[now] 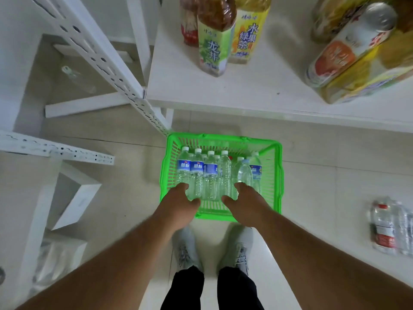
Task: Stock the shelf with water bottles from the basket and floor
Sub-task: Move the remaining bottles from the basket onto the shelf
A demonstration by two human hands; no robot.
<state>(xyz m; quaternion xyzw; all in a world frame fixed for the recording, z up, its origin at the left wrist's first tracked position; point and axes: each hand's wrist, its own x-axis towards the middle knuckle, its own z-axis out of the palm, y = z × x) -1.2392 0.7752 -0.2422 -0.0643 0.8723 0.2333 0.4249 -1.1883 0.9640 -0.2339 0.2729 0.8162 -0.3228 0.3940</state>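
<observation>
A green plastic basket (pixel 278 175) stands on the tiled floor in front of my feet. It holds several clear water bottles (pixel 210 173) with white caps and blue labels, standing upright. My left hand (pixel 178 206) reaches into the basket's near left side, thumb and fingers spread around the base of a bottle. My right hand (pixel 244 206) reaches into the near right side, with its thumb apart from its fingers at the bottle bases. No bottle is lifted. The white shelf board (pixel 234 95) juts out above the basket's far side.
Tea bottles (pixel 214 43) and yellow packs (pixel 366 70) stand on the shelf. A shrink-wrapped pack of red-label bottles (pixel 391 229) lies on the floor at right. A perforated white shelf upright (pixel 107 61), a white box (pixel 73 202) and a lone bottle (pixel 78 79) are at left.
</observation>
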